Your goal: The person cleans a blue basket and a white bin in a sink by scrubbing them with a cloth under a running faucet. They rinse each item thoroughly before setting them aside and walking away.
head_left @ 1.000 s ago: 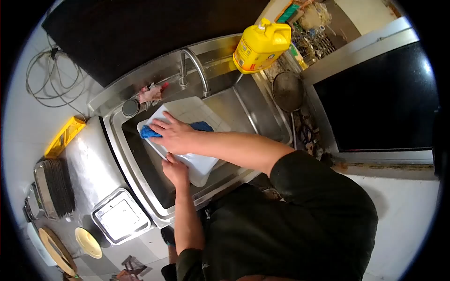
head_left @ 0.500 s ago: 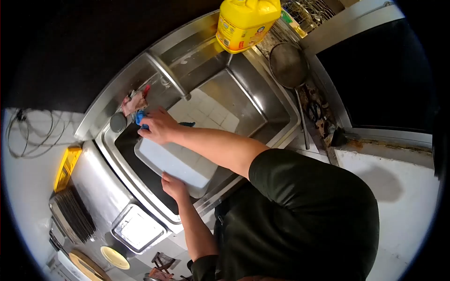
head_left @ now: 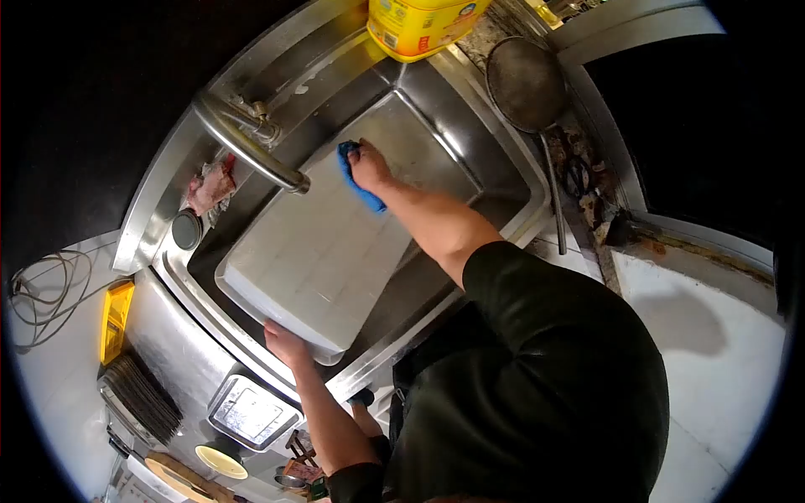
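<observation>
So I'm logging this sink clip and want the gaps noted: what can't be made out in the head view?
- Yellow jug: top cut off by the frame edge; label too small to read.
- Blue cloth: partly covered by the right hand.
- Left hand: its fingers curl under the white tray edge.
- Sink floor: mostly hidden by the tray.
- Items bottom left: blurred by lens distortion.

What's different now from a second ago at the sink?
The right hand slid the blue cloth from the board's left corner, by the pink rag, across to its far edge near the tap. The left hand still grips the white cutting board at its near edge, in the sink.
</observation>
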{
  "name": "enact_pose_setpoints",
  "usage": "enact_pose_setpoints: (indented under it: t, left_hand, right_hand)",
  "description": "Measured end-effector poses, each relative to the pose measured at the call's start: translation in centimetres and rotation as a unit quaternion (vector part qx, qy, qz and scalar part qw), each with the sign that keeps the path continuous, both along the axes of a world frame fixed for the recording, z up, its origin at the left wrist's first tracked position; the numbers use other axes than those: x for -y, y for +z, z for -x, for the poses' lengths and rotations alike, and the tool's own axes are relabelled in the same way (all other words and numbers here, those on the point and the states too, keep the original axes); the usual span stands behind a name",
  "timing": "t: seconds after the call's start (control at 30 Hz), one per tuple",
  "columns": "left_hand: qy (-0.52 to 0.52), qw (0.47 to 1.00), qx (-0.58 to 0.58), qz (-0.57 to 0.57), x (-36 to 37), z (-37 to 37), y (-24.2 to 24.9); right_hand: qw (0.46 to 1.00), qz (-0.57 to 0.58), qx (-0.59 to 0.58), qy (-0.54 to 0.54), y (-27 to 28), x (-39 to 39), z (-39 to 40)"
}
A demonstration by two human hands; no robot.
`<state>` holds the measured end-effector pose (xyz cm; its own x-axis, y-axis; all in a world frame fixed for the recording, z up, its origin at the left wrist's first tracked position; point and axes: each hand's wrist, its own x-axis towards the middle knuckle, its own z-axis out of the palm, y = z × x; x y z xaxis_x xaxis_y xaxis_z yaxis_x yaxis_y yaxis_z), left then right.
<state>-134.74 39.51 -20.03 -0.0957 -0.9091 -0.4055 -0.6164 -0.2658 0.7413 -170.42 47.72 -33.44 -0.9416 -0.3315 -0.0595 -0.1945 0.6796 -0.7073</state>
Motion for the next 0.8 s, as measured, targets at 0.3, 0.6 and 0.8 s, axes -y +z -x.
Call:
enact_pose_setpoints:
  t: [0.3,0.6,0.8]
  left_hand:
    - [-0.013,0.999,-0.023,-0.043,2.5,0.5,3.9]
    - [-0.059,0.997,0.049,-0.015,5.1,0.7,4.3]
    - [0.002,0.999,-0.036,-0.022,4.5,-0.2,2.5]
  right_hand:
    - [0.976,0.018,-0.022,0.214,7.4,1.0,-2.7]
    - [0.959,0.019,-0.059,0.278,6.8,1.6,-3.9]
    - [0.957,0.119,0.024,0.263,12.3,6.0,-11.4]
